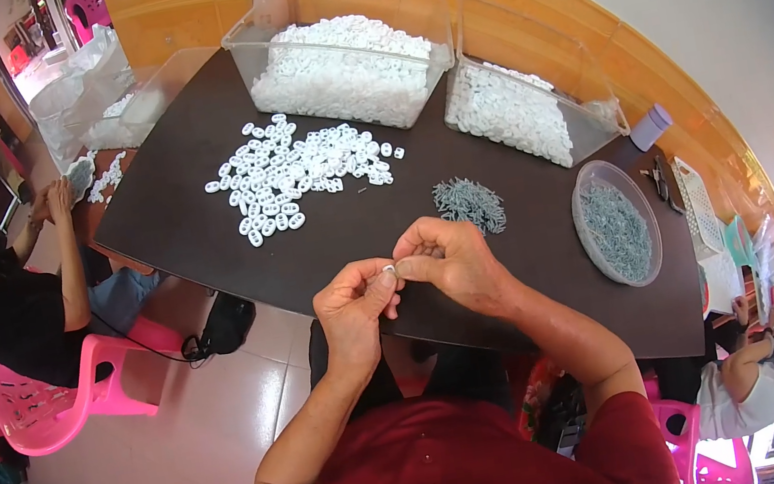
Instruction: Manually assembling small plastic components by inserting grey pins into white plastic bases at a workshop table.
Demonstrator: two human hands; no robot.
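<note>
My left hand pinches a small white plastic piece between thumb and finger, just over the table's near edge. Meeting it there, my right hand is closed in a pinch at the same piece; whatever its fingertips hold is hidden. Beyond my hands a loose spread of white oval plastic pieces with two holes lies on the dark table. A small heap of grey screws rests just past my right hand.
Two clear bins full of white pieces stand along the back. A round tub of grey screws sits at the right, near a purple-capped bottle. One person works at the left by a pink chair; another is at the right.
</note>
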